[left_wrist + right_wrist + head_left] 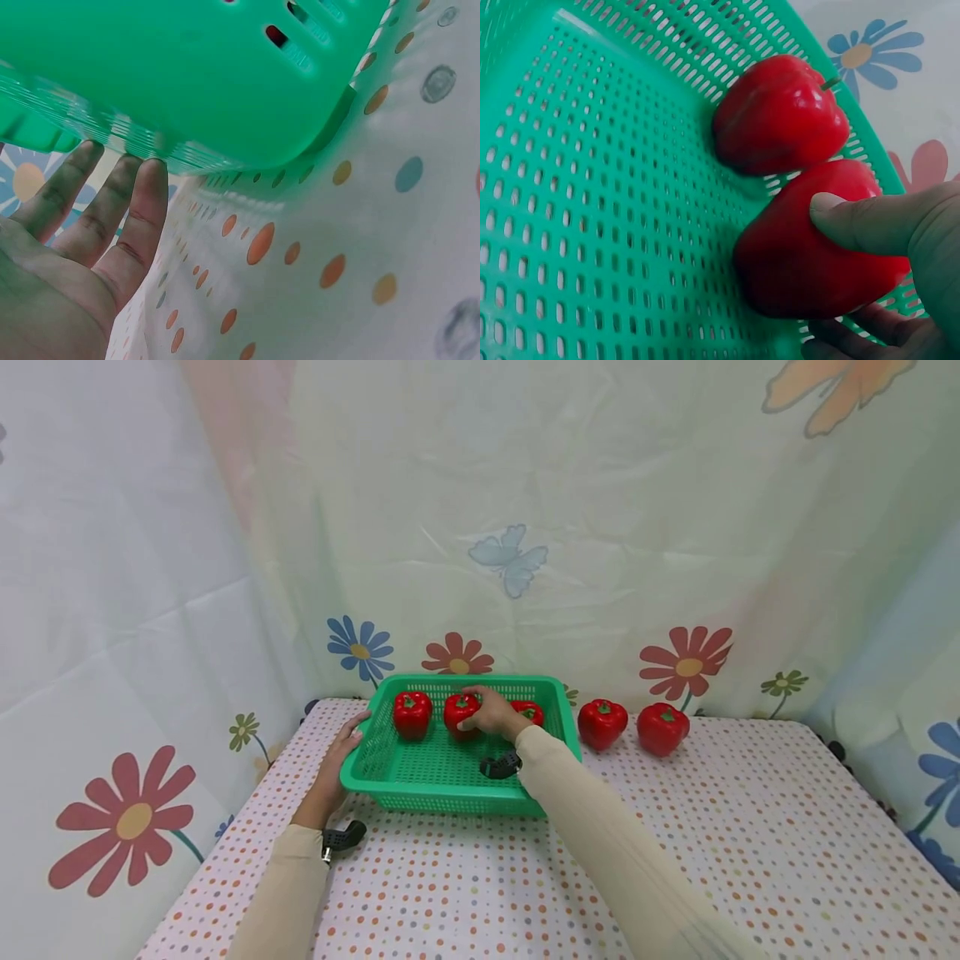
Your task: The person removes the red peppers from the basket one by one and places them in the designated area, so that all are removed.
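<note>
The right grip partly hides one red pepper — the bottom edge cuts off both sleeves.

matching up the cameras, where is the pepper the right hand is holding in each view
Head: the pepper is just below picture centre, in the right hand.
Left wrist: can't be made out; only red specks show through the green basket.
Right wrist: the pepper is lower right of centre.
Shared landmark: the green basket, in all three.

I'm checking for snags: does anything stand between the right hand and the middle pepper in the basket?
Nothing visible does: inside the basket, the right hand holds the middle pepper directly.
</note>
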### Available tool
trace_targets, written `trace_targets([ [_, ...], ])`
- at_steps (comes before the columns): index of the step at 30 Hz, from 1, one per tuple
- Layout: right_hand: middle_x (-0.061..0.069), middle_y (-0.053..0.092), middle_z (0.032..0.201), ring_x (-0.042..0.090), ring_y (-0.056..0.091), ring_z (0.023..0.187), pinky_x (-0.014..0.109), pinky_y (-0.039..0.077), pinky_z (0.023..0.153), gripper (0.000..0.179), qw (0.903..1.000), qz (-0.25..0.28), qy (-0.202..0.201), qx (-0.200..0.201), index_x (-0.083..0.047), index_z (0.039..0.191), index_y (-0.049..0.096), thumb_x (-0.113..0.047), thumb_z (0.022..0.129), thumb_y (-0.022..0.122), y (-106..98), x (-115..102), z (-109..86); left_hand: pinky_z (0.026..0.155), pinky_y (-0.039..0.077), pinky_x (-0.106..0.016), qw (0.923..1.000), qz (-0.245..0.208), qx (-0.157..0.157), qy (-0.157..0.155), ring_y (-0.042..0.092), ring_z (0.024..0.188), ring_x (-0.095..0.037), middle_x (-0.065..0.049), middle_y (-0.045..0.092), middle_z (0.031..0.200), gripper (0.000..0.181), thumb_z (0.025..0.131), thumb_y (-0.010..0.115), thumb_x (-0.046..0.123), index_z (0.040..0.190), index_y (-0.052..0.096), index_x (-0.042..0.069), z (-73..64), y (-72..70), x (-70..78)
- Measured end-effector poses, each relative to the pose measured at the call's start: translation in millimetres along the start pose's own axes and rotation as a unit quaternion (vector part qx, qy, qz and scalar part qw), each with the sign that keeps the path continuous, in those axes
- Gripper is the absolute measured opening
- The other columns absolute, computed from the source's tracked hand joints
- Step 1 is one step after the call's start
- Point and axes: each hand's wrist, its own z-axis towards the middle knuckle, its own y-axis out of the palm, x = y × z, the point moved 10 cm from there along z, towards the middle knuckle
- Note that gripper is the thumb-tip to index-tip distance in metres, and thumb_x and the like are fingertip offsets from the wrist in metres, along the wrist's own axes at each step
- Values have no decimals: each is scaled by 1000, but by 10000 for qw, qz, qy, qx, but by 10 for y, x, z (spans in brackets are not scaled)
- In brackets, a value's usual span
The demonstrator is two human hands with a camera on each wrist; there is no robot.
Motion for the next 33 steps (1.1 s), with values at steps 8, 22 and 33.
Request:
trace_targets([
  [8, 18, 44, 143, 35, 46, 127, 49, 46, 102, 73, 9996, -251, -66, -94, -13, 141, 37, -11, 82, 79, 16, -24, 20, 91, 46, -24, 10000, -85, 42, 18, 34, 137, -37, -11, 22, 159, 50, 107, 31, 36, 155, 26, 23, 28, -23, -3],
  [22, 18, 46, 143, 35, 48, 127, 47, 52, 95, 78, 9976, -527, -209, -389, -12, 146, 40, -5, 79, 81, 82, -48, -65, 96, 45, -32, 9999, 28, 76, -97, 35, 138, -38, -11, 21, 160, 50, 107, 31, 36, 155, 26, 23, -4, 7, 8],
  [33, 16, 51, 137, 35, 51, 121, 44, 56, 88, 76, 9985, 15, -249, -488, -13, 141, 43, -2, 76, 81, 89, -68, -100, 93, 46, -29, 9999, 15, 53, -86, 35, 137, -37, -11, 22, 159, 50, 107, 31, 36, 155, 26, 23, -10, 5, 8],
])
